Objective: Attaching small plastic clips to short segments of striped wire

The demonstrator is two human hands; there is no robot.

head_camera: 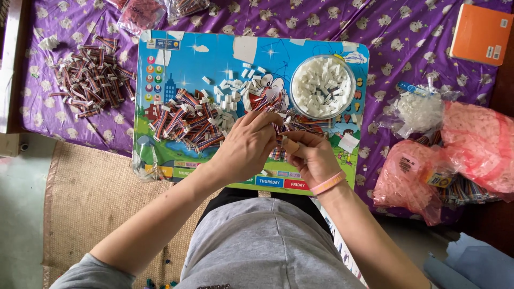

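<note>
Just striped wire bundle (279, 130) between fingers (267, 120).

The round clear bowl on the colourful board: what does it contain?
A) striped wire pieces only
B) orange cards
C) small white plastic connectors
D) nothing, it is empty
C: the round clear bowl at the upper right of the colourful board is filled with small white plastic connectors, while the striped wire pieces lie loose on the board outside it.
</note>
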